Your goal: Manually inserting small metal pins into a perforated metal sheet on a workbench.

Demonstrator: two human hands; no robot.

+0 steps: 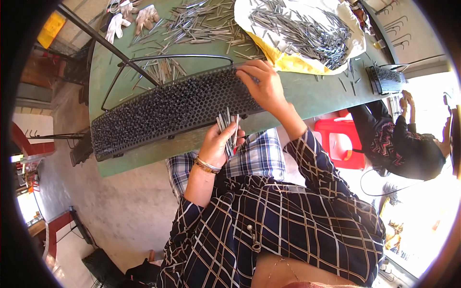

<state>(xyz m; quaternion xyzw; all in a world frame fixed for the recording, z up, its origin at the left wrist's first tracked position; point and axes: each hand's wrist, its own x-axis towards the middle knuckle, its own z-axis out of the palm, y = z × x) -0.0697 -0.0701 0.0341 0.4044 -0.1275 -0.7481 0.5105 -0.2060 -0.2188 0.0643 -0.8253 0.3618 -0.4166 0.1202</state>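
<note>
My left hand (214, 145) is closed round a bundle of thin grey metal strips (224, 119), their ends sticking up between thumb and fingers. In front of it lies a long black rack (237, 98) with a honeycomb of holes. Most of its left and middle holes are filled with upright dark pieces; toward the right end many holes show bare. My right hand (265, 87) is over the rack's right end, with thumb and fingers bent together at the far edge. Whatever those fingertips hold is too small to make out.
The green table (305, 93) carries loose strips (201, 29) and a white-and-yellow sack (269, 50) heaped with more. Work gloves (116, 26) lie far left. A black metal bar (108, 45) crosses above the rack. At right, another person (403, 144) sits by a red stool (338, 144) and a second rack (386, 80).
</note>
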